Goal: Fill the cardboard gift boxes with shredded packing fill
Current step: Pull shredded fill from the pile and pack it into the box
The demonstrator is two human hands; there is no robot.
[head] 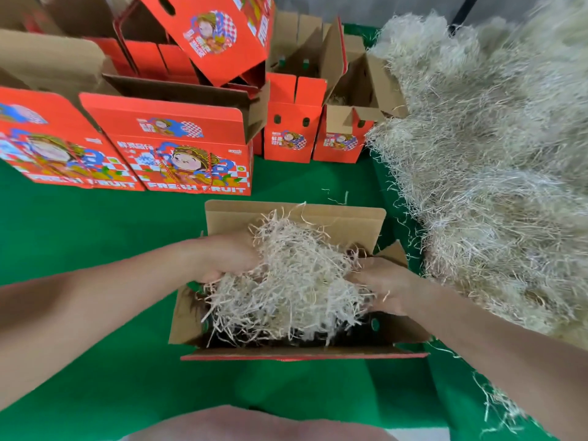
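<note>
shredded fill clump sits in the mouth of the open gift box, between both hands. left hand and right hand each grip one flank, fingers curled in. likely next move: press straight down. supply heap lies right of the box.

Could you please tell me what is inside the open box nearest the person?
A clump of pale shredded fill sits in the open box, the left hand and right hand gripping its sides. Dark gaps show below; the box floor is covered.
</note>
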